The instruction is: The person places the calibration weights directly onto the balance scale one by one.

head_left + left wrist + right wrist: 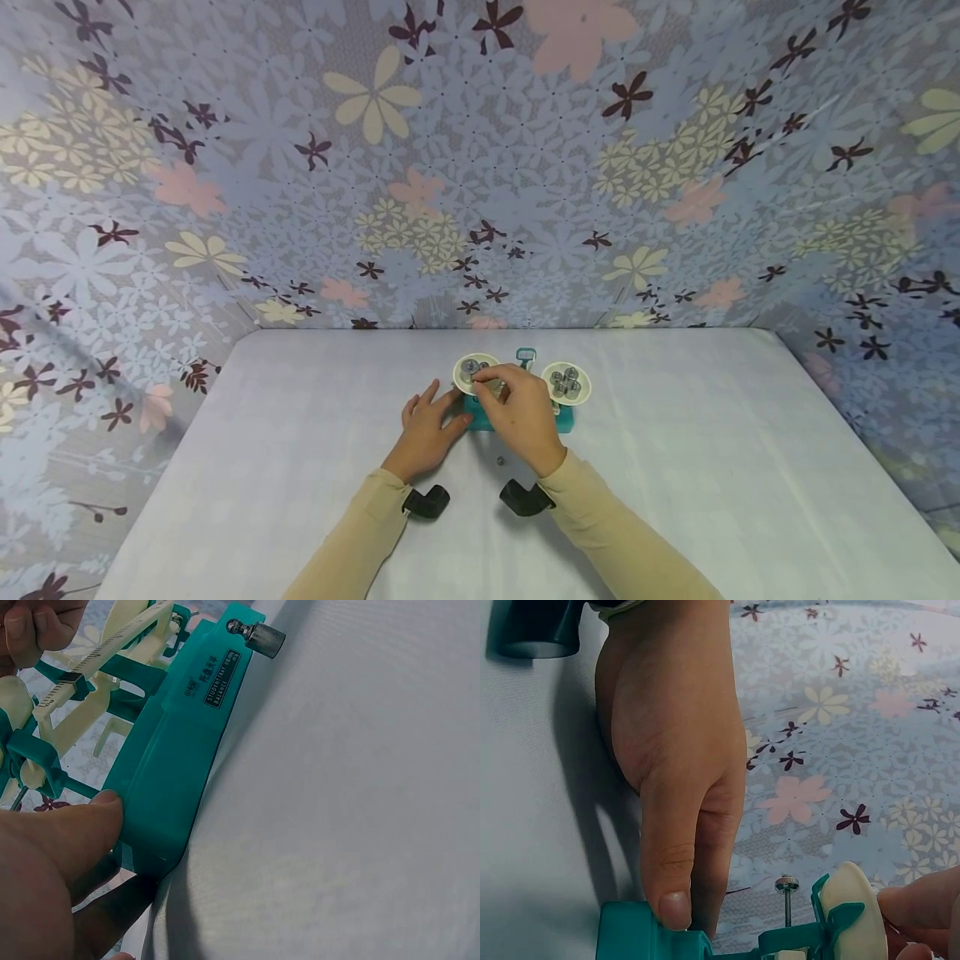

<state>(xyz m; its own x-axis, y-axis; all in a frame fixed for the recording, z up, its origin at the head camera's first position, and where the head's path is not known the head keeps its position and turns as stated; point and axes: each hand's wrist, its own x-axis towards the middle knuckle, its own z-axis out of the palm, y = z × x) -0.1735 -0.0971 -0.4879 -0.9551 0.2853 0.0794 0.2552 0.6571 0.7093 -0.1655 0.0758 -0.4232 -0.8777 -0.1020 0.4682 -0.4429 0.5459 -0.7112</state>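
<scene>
A teal toy balance (481, 421) with two cream pans stands on the table. My left hand (426, 435) grips the left end of its base, thumb (94, 825) along the front. Over the left pan (457, 383) my right hand (525, 414) curls, its thumb and index fingertips close together; whether a small piece is between them is hidden. Knobbed metal weights (470, 367) sit in that pan beside the fingertips. Several more weights (566, 383) stand in the right pan (585, 398). One small metal weight (266, 640) is on the table in front of the base.
A pale cloth covers the table (315, 417). Flowered fabric walls (480, 167) rise at its back and sides. The teal upright with a scale window (527, 355) rises between the pans. Black camera mounts (427, 502) are on both wrists.
</scene>
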